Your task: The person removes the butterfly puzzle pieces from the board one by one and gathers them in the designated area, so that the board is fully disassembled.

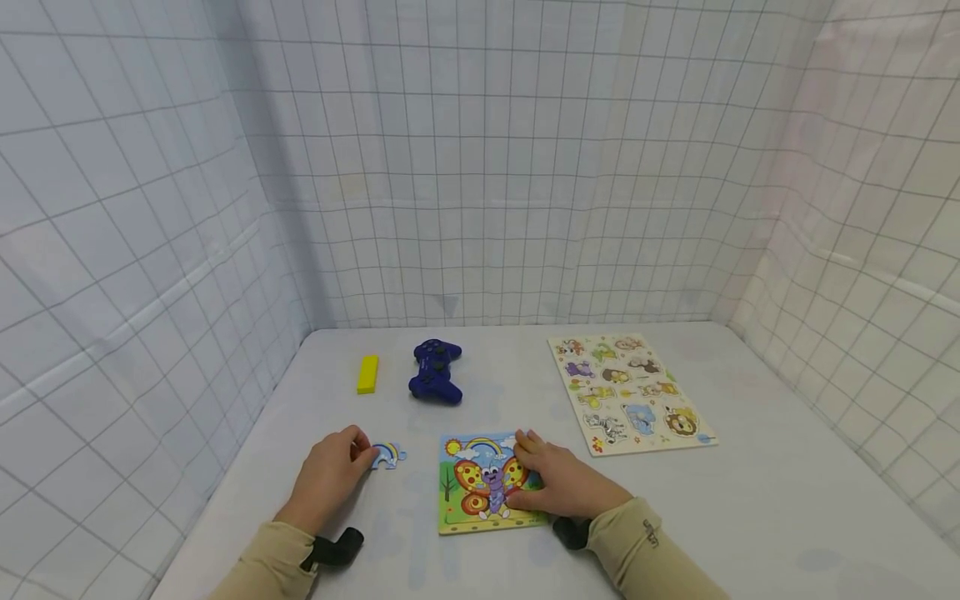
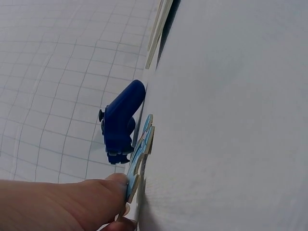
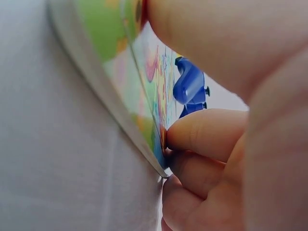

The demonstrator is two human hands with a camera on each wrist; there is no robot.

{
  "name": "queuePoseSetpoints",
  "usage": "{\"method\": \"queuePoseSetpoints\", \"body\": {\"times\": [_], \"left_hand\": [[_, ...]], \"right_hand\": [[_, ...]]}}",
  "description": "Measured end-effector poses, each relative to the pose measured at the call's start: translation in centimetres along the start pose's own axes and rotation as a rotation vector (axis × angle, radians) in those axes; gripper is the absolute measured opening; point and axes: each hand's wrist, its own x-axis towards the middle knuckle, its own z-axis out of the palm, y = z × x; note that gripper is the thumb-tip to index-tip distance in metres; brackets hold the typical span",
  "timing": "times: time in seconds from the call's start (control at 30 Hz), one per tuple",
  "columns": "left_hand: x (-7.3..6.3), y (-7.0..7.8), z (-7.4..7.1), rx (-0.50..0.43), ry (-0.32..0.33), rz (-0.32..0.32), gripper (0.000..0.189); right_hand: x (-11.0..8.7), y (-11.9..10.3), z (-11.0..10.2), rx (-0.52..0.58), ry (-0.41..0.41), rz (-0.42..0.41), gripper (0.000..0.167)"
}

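Plainly, the left hand [image 1: 330, 467] has its thumb and fingertips closed in a pinch on the near-left end of a rainbow puzzle piece [image 1: 387, 456], low at the tabletop [image 1: 750, 500], left of the butterfly puzzle board [image 1: 491, 527]; whether its far end touches the cloth I cannot tell. Thin and flat, it should be light and stiff, with knobs that could chip if forced; its cut edges look a surer hold than the probably slick printed face. The right hand [image 1: 566, 479] rests over the board's right side, thumb well apart from the fingers, fingertips at the far corner, an easy place to steady it. That board seems rigid and light enough to slide if nudged; it works as a shallow tray, its raised border framing the butterfly picture. Farther out, a blue game controller [image 1: 435, 372] and a yellow block [image 1: 367, 374] lie behind the piece. Off to the right, the larger animal board [image 1: 651, 442] carries animal shapes [image 1: 640, 418] that look seated in cutouts, the lion and zebra among them.
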Motion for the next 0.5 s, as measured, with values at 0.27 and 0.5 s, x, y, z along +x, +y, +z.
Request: {"method": "queuePoseSetpoints", "body": {"times": [0.27,0.5], "left_hand": [[-0.05,-0.04,0.07,0.024,0.016,0.007,0.019],[-0.12,-0.22,0.46,0.048,0.024,-0.001,0.019]], "right_hand": [[-0.09,-0.19,-0.20,0.004,0.000,0.008,0.090],[-0.27,0.02,-0.20,0.014,0.000,0.013,0.092]]}}
